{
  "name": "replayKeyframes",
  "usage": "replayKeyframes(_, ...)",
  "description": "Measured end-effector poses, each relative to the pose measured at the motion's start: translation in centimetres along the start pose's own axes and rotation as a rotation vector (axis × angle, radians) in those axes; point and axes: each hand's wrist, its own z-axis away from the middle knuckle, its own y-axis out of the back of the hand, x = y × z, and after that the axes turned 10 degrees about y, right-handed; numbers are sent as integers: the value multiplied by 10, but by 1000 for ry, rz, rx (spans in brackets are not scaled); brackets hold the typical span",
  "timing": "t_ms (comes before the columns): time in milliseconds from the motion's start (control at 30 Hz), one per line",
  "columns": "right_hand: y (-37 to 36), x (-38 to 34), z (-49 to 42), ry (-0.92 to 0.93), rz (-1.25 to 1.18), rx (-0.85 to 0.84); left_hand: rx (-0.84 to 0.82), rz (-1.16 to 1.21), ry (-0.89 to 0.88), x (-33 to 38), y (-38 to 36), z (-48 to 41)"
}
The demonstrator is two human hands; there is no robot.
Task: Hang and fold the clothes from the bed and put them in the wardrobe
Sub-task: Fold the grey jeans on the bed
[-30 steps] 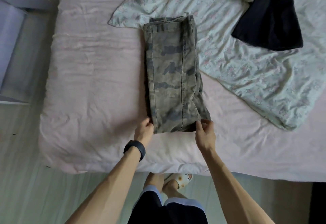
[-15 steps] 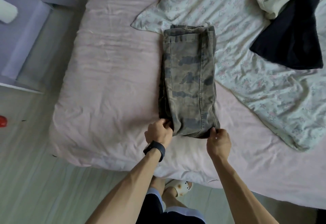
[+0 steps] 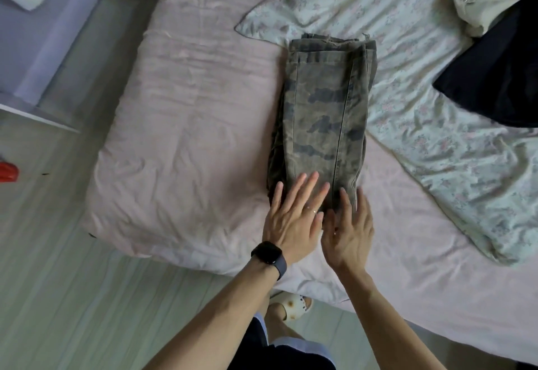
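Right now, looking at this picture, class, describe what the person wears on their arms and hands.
Both forearms are bare, no sleeves in view. The left hand has a thin pale ring on one finger and, at its wrist, a dark watch with a square black face and dark strap. The right hand has no watch; any ring there is too small to tell.

Both flat hands, left hand (image 3: pixel 292 218) and right hand (image 3: pixel 348 234), press folded camouflage trousers (image 3: pixel 323 113) on the bed (image 3: pixel 186 125).

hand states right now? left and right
Left hand: open, fingers flat on the folded camouflage trousers.
Right hand: open, fingers straight at the trousers' near edge, holding nothing.
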Motion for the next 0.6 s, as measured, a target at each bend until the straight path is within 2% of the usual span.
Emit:
replayKeyframes(100,-17,-3,-13,201,91,-210,-118,-198,99,-13,-23,-12)
replayKeyframes(167,-33,10,-20,187,176,-319,-178,-218,191,-36,-40,-21)
replayKeyframes(233,-49,28,-23,146,247,-377,-185,-264,166,-64,-55,-22)
replayKeyframes(333,-71,49,-28,112,259,-360,-213,-282,97,-92,-75,-24)
replayKeyframes(500,-72,54,-15,97,282,-314,-167,-306,74,-83,-65,-20)
replayKeyframes(567,-60,62,-3,115,302,-284,-144,-290,-28,-81,-52,-7)
replayKeyframes(600,-54,65,3,168,291,-283,-156,-289,-137,-81,-46,0)
